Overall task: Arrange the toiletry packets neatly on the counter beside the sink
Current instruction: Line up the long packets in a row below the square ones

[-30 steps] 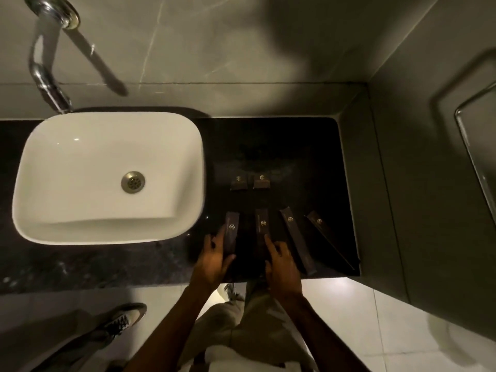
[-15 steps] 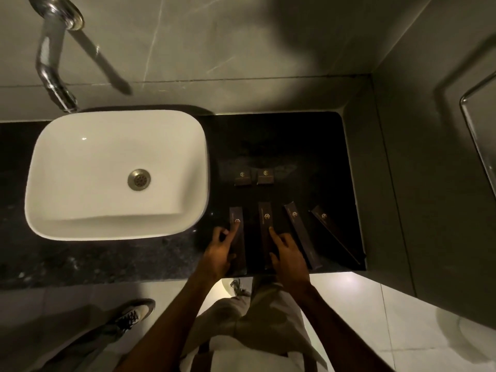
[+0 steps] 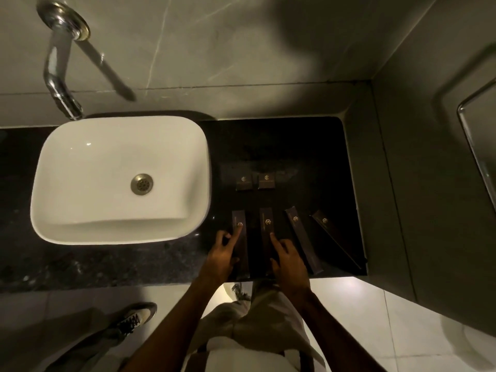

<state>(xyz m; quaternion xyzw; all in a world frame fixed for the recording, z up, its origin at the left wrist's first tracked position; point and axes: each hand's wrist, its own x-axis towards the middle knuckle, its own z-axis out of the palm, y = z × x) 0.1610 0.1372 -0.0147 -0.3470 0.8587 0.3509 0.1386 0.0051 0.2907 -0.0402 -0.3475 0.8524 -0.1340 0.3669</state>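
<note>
Several long dark toiletry packets with gold logos lie in a row on the black counter (image 3: 300,146) right of the white sink (image 3: 120,178). My left hand (image 3: 221,257) rests fingers apart on the leftmost long packet (image 3: 239,238), its index finger near the logo. My right hand (image 3: 288,260) presses an index finger on the second long packet (image 3: 265,224). A third long packet (image 3: 302,234) and a fourth long packet (image 3: 335,237) fan out to the right. Two small square packets (image 3: 255,181) sit side by side behind them.
A chrome wall tap (image 3: 63,68) reaches over the sink's back edge. A grey wall bounds the counter on the right, carrying a metal-framed panel (image 3: 477,140). My legs and a shoe (image 3: 134,318) stand on the white floor tiles below the counter edge.
My left index finger has slid up the leftmost packet and my right finger up the second one. The two packets now lie straighter and more parallel. The camera view shifted slightly.
</note>
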